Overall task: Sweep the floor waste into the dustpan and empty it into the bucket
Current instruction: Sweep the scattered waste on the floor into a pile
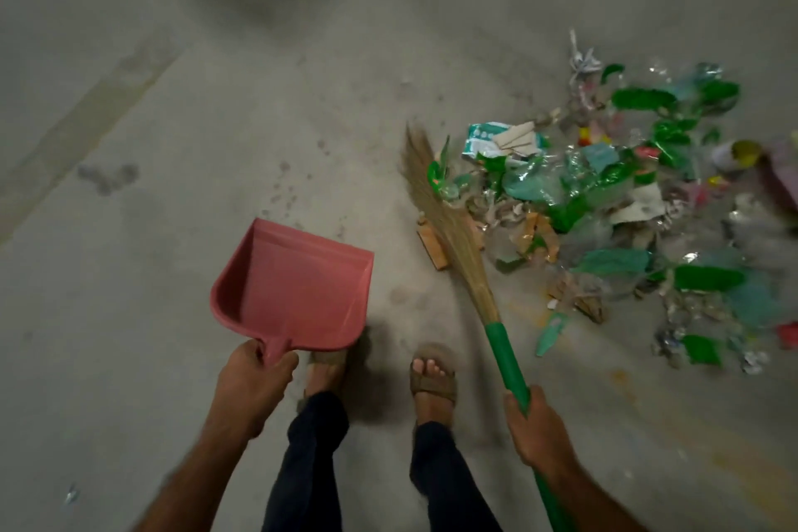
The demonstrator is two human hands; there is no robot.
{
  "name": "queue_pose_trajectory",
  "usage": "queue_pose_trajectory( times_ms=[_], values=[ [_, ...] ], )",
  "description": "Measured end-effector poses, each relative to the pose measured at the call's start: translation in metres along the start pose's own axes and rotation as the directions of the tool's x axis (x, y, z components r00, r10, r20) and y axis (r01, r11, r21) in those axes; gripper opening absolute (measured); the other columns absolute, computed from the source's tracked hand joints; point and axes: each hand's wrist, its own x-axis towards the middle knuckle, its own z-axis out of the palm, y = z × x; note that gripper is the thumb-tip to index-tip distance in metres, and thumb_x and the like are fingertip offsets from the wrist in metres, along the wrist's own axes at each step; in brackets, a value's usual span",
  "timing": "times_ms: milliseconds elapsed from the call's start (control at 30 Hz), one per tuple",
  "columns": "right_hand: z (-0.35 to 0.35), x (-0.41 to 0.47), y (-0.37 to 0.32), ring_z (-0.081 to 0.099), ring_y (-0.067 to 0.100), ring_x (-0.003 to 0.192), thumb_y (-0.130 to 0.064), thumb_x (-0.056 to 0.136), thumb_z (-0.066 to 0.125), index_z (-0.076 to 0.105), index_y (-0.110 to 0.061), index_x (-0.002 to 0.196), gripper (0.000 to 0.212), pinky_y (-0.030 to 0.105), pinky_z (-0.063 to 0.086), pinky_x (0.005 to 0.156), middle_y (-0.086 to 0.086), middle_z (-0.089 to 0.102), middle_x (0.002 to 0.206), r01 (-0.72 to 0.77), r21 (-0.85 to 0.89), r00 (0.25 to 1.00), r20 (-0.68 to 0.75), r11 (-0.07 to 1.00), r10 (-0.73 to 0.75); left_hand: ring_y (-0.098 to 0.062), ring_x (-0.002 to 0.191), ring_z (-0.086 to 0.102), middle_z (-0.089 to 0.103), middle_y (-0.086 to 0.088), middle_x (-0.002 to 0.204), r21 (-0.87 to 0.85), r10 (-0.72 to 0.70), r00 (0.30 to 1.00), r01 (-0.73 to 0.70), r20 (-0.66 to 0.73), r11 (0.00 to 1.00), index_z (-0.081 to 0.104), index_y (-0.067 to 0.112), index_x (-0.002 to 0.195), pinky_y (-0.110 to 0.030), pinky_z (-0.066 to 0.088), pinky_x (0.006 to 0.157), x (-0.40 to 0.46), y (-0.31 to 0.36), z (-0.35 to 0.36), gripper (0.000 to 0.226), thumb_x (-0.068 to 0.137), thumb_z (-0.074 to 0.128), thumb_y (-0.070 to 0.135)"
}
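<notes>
Fingers of the right hand [539,432] wrap the broom [449,229], left hand [250,384] grips the empty dustpan [298,285], so I'd set it down by the trash [604,194] beyond the bristles, then flick short strokes in.

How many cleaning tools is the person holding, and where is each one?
2. The red dustpan is in the left hand, above the bare floor. The broom is in the right hand, its bristles at the left edge of the waste pile.
</notes>
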Motion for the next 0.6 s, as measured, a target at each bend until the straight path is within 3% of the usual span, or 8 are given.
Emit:
queue_pose_trajectory(
  times_ms=[133, 233, 333, 467, 600],
  values=[
    [-0.015, -0.013, 0.016, 0.069, 0.036, 0.072, -0.049, 0.098, 0.05, 0.05, -0.018, 0.099, 0.032, 0.049, 0.06, 0.068, 0.015, 0.068, 0.082, -0.111, 0.132, 0.989, -0.081, 0.985, 0.122, -0.031, 0.062, 0.067, 0.07, -0.014, 0.072, 0.158, 0.116, 0.988, -0.131, 0.101, 0.979, 0.064, 0.011, 0.084, -0.048, 0.058, 0.06, 0.014, 0.043, -0.007, 0.008, 0.081, 0.066, 0.018],
    [-0.036, -0.028, 0.008, 0.067, 0.036, 0.075, -0.048, 0.098, 0.05, 0.051, -0.016, 0.1, 0.032, 0.045, 0.058, 0.071, 0.015, 0.066, 0.082, -0.1, 0.154, 0.971, -0.202, 0.983, 0.131, -0.031, 0.067, 0.068, 0.07, -0.008, 0.072, 0.23, 0.186, 0.968, -0.221, 0.166, 0.948, 0.063, 0.017, 0.082, -0.046, 0.059, 0.067, 0.027, 0.078, -0.013, 0.011, 0.077, 0.067, 0.027],
    [-0.05, -0.048, 0.009, 0.065, 0.033, 0.072, -0.05, 0.098, 0.049, 0.049, -0.026, 0.101, 0.024, 0.042, 0.056, 0.068, 0.009, 0.066, 0.078, -0.062, 0.14, 0.955, -0.278, 0.988, 0.099, -0.031, 0.066, 0.068, 0.07, -0.006, 0.072, 0.258, 0.255, 0.941, -0.31, 0.224, 0.915, 0.063, 0.018, 0.081, -0.045, 0.059, 0.065, 0.04, 0.116, -0.017, 0.026, 0.066, 0.064, 0.039],
    [-0.051, -0.081, 0.022, 0.062, 0.02, 0.054, -0.053, 0.097, 0.047, 0.045, -0.029, 0.1, 0.025, 0.038, 0.055, 0.056, 0.0, 0.062, 0.064, -0.06, 0.081, 0.961, -0.265, 0.995, 0.079, -0.031, 0.062, 0.067, 0.07, -0.01, 0.071, 0.239, 0.332, 0.913, -0.387, 0.238, 0.891, 0.063, 0.015, 0.082, -0.046, 0.058, 0.062, 0.044, 0.156, -0.021, 0.022, 0.069, 0.065, 0.033],
    [-0.038, -0.119, 0.029, 0.06, 0.016, 0.048, -0.046, 0.097, 0.055, 0.05, -0.025, 0.093, 0.022, 0.038, 0.052, 0.052, 0.004, 0.06, 0.056, -0.04, 0.155, 0.968, -0.239, 0.987, 0.076, -0.027, 0.058, 0.065, 0.071, -0.011, 0.071, 0.253, 0.374, 0.895, -0.431, 0.244, 0.866, 0.065, 0.012, 0.084, -0.041, 0.058, 0.06, 0.051, 0.172, -0.028, 0.012, 0.079, 0.069, 0.021]
  ],
)
